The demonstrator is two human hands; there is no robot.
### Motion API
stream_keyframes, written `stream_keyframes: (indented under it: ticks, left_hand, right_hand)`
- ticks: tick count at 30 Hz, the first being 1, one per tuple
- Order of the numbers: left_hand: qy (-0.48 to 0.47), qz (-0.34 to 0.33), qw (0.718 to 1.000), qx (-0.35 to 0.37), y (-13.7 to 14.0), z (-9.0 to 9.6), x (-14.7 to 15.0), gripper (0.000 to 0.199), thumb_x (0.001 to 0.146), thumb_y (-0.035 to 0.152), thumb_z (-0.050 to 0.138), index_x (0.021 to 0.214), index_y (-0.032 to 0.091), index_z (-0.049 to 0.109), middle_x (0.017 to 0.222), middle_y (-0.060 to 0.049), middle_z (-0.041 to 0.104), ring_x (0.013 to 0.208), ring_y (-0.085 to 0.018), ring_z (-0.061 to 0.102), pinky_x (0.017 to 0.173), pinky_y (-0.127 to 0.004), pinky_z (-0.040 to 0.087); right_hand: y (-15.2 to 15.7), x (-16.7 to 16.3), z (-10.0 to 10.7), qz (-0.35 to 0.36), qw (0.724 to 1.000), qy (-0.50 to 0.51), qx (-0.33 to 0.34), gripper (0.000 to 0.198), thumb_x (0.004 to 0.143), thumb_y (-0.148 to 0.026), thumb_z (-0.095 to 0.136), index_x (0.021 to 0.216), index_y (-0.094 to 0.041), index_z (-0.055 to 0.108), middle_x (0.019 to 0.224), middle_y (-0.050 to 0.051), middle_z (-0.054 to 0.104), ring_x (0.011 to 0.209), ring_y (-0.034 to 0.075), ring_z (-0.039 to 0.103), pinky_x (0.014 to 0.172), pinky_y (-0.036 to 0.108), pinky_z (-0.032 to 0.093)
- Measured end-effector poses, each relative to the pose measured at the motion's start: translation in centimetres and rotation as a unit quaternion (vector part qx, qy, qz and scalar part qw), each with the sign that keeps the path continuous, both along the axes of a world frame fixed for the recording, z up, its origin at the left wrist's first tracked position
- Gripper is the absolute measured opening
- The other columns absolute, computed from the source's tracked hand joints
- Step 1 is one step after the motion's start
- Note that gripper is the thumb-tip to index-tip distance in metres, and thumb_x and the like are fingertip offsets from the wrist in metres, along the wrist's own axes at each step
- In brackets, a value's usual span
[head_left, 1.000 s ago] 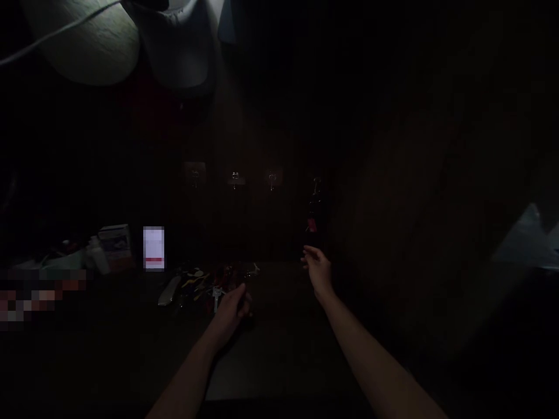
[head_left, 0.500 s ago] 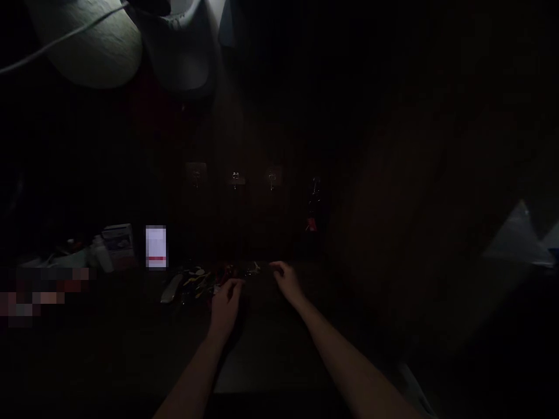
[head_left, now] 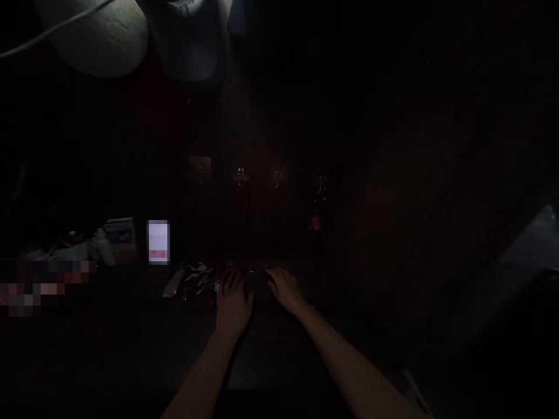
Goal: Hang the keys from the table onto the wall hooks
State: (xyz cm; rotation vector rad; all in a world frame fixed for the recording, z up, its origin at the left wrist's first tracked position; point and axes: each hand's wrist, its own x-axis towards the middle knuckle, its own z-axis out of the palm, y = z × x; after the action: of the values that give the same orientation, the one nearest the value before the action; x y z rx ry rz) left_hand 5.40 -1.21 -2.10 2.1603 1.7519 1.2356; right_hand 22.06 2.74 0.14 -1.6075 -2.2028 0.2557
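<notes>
The scene is very dark. My left hand lies palm down on a dark table, its fingertips at the edge of a heap of small items with yellow, red and white parts. My right hand rests beside it, fingers reaching toward a small metallic piece. Whether either hand grips anything is too dim to make out. On the wall behind, a row of small hooks shows faintly, and a dark item with a red tag hangs from the rightmost one.
A lit white screen stands at the table's back left, next to a small box and a white bottle. Pale rounded shapes hang at the top left. A pale surface shows at the right edge.
My right hand came down from near the hanging red-tagged item to the table beside my left hand. My left hand slid forward toward the heap.
</notes>
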Motion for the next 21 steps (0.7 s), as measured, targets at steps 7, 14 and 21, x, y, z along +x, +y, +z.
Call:
stream_keyframes:
  ticks: [7,14,21]
  left_hand:
    - [0.097,0.114,0.988,-0.034,-0.5,0.7,0.3,0.047,0.080,0.032,0.048,0.118,0.007,0.054,0.128,-0.020,0.050,0.122,-0.036,0.037,0.105,-0.048,0.021]
    - [0.112,0.171,0.979,-0.015,-0.8,1.2,0.2,0.041,0.079,0.028,0.048,0.115,0.012,0.057,0.130,-0.019,0.046,0.122,-0.038,0.037,0.099,-0.055,0.027]
    - [0.030,-0.019,0.999,0.034,-0.7,1.5,0.0,0.031,0.082,0.018,0.041,0.107,0.020,0.059,0.111,-0.007,0.063,0.108,-0.021,0.053,0.105,-0.046,0.025]
  right_hand:
    - [-1.9,2.3,-0.9,0.030,0.997,0.069,0.032,0.037,0.081,-0.016,0.046,0.116,-0.024,0.056,0.119,0.005,0.059,0.113,0.020,0.049,0.097,0.038,0.036]
    - [-2.6,2.5,-1.2,0.041,0.975,0.208,0.073,0.028,0.076,-0.014,0.049,0.099,-0.024,0.063,0.103,0.004,0.066,0.100,0.019,0.057,0.091,0.036,0.042]
    - [-2.7,1.9,-0.6,0.006,0.906,0.420,0.049,0.022,0.071,-0.028,0.057,0.091,-0.021,0.062,0.081,0.002,0.067,0.078,0.018,0.064,0.075,0.034,0.050]
